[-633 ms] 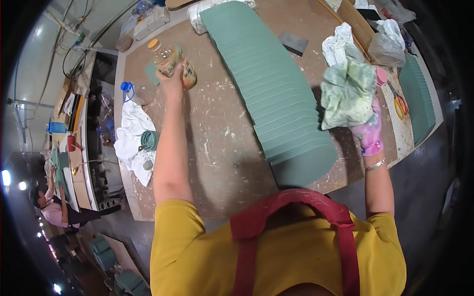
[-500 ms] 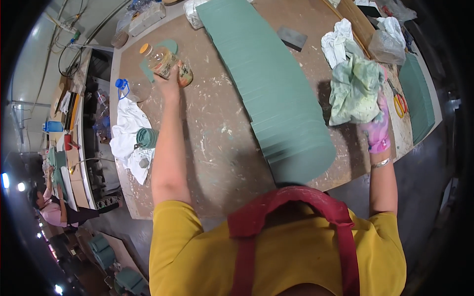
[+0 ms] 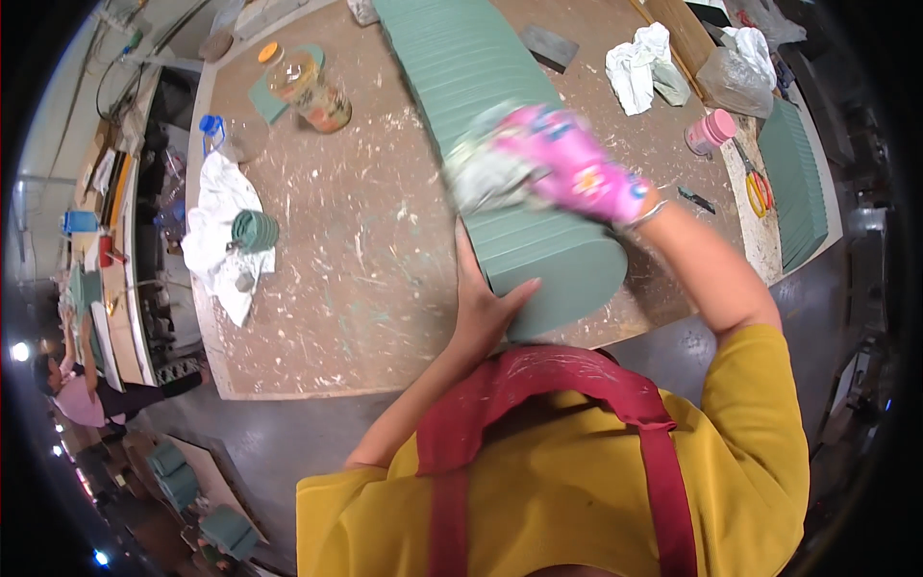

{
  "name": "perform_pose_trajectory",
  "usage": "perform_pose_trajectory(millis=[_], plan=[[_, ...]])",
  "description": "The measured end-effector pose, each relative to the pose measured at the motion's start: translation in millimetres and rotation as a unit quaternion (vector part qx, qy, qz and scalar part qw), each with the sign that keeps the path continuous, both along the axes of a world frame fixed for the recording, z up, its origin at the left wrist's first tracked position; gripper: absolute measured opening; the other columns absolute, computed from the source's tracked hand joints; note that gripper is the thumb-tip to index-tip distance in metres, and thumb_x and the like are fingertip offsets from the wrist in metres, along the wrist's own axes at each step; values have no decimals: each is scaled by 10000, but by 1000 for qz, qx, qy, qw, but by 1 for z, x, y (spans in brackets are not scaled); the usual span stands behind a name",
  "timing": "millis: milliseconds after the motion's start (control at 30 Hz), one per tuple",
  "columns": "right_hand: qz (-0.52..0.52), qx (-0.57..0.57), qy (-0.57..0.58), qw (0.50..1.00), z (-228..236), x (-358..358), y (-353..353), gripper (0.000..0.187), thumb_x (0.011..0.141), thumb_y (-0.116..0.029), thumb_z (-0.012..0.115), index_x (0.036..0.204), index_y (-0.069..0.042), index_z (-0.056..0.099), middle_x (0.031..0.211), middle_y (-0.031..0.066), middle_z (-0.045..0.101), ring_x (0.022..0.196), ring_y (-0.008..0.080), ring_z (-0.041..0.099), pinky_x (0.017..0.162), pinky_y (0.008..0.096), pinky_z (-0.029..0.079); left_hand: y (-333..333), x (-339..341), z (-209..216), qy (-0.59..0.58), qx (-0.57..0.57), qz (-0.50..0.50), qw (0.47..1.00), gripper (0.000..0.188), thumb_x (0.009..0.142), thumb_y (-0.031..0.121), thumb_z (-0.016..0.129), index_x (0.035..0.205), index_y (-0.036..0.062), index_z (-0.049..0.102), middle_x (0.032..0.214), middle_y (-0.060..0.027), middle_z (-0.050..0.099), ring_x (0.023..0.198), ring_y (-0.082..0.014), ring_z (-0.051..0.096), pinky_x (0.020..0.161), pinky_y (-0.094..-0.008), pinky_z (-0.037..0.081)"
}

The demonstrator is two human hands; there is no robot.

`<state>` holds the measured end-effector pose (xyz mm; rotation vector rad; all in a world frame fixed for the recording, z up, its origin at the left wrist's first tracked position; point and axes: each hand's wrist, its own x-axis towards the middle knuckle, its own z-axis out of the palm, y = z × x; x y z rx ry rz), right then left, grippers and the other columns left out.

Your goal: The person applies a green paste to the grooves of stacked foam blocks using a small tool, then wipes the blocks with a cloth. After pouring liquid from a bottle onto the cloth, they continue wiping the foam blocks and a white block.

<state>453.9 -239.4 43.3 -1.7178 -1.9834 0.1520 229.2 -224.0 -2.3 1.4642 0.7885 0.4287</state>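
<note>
A long row of overlapping green sheets point(image 3: 567, 274) with a rounded near end runs across the table in front of me. My left hand point(image 3: 484, 306) grips the left edge near that end, thumb on the top face and fingers along the side, partly hidden. My right hand point(image 3: 582, 171), in a pink flowered glove, clutches a stained pale cloth point(image 3: 492, 171) and presses it on the sheets; both are blurred by motion. A clear bottle with an orange cap point(image 3: 310, 93) stands on the table at the left, apart from my hands.
At left, a green ribbed roll point(image 3: 254, 231) rests on a white cloth point(image 3: 216, 226). To the right are a pink jar point(image 3: 710, 132), scissors point(image 3: 758, 192), another white cloth point(image 3: 646, 72) and stacked green sheets point(image 3: 796, 183). A grey block point(image 3: 549, 47) lies beyond. Another person point(image 3: 87, 389) works far left.
My left hand has let go of the bottle and come back to the green sheets. My right hand has carried the stained cloth leftward onto them, uncovering the pink jar.
</note>
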Motion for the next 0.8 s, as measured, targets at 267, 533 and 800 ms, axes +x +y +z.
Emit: perform_pose_trajectory(millis=[267,533,800], plan=[[-20,-61,78,995,37,5,-19,362,813,-299,658,1129,-132,602,1129,122,615,1025,268,609,902,388,486,-16,-3,-22,-62,-58,31,996,1043,712,98,742,1467,-22,33,1389,-212,336,1230,-275,422,1021,-371,369],[-178,-306,81,932,24,45,-123,422,872,-382,554,1162,-76,581,1138,152,587,1063,330,568,917,408,469,-12,-1,-19,-131,1,19,991,1000,766,52,678,1479,31,-22,1355,-181,395,1197,-240,459,993,-358,398],[127,-55,-73,988,18,-62,-59,467,774,-264,608,1222,-139,563,1186,128,565,1094,328,534,964,454,404,-10,0,-22,18,317,-48,947,989,760,74,678,1479,21,2,1362,-184,388,1211,-241,453,1013,-357,381]])
